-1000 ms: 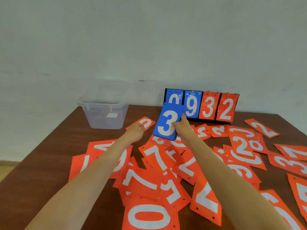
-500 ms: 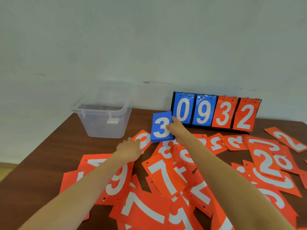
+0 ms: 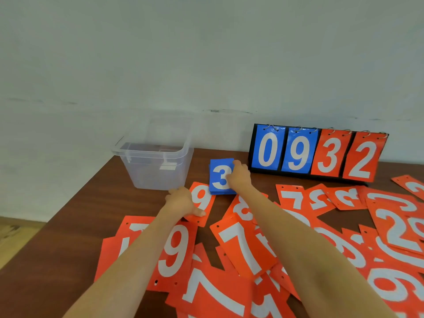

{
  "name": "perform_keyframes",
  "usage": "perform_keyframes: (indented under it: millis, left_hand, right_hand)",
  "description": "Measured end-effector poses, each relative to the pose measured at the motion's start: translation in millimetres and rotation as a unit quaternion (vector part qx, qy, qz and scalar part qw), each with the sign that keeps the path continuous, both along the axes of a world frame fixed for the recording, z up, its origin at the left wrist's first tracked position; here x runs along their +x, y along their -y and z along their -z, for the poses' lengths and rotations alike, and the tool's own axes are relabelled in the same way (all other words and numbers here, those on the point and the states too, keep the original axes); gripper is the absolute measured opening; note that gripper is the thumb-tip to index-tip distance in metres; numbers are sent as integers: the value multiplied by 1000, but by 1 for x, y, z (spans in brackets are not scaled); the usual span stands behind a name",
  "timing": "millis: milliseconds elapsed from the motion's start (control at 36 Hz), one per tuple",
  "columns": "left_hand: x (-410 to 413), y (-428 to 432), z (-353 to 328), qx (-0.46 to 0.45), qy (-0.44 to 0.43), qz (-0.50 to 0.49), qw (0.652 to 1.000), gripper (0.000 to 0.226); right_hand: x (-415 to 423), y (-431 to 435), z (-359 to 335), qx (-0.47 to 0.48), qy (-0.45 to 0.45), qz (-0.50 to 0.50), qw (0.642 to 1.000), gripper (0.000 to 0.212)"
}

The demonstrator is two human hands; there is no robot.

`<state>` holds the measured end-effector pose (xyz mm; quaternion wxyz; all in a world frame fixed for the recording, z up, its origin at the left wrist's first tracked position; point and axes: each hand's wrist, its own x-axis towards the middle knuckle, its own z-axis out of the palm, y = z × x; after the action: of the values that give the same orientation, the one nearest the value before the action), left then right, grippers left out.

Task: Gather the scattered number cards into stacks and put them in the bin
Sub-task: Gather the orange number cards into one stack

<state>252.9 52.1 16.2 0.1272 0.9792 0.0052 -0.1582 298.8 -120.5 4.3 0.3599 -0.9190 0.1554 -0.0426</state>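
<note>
Step, stacking: your right hand is gripping the blue plastic card stack topped with a white 3, your left hand is pinching the orange 9 card beside it; you are best squaring edges before lifting toward the clear plastic bin beyond that hand.
</note>
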Motion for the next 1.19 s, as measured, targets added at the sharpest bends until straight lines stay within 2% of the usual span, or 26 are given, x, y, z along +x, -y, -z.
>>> perform_keyframes:
  millis: [139,222,278,361,472,556,639,722,806,889,1000,1194]
  left_hand:
    - [-4,-1,-1,-31,4,-16,999,81]
    - [-11,2,-3,-27,41,-16,999,76]
    - [-16,6,-7,-37,78,-34,996,58]
    - [-26,10,-21,-60,114,-56,990,37]
    - [-50,11,-48,-62,207,-49,975,39]
    - [-78,13,-67,-84,277,-18,957,35]
    - [-108,19,-76,-206,293,-1,934,24]
    - [-142,29,-81,-347,273,4,897,20]
    - [-177,40,-80,-415,225,12,882,16]
    - [-203,50,-72,-443,182,36,877,11]
    - [-233,59,-63,-418,150,76,893,14]
    - [-280,92,-43,-371,93,155,911,22]
  right_hand:
    - [-15,-4,6,-225,58,-42,972,34]
    - [-28,-4,6,-268,31,-103,958,33]
    - [-36,-4,1,-277,-9,-131,952,38]
    - [-50,-1,-12,-233,-46,-149,960,43]
    - [-76,0,-25,-133,14,-132,982,44]
    - [-105,-5,-39,1,49,-107,993,39]
    - [-142,-9,-51,145,82,-72,983,35]
    - [-183,-9,-59,282,124,-39,951,32]
    - [-226,-6,-67,361,144,-3,922,33]
    - [-263,2,-68,364,161,33,917,40]
    - [-311,17,-64,351,173,45,919,33]
    - [-375,50,-42,269,164,146,938,49]
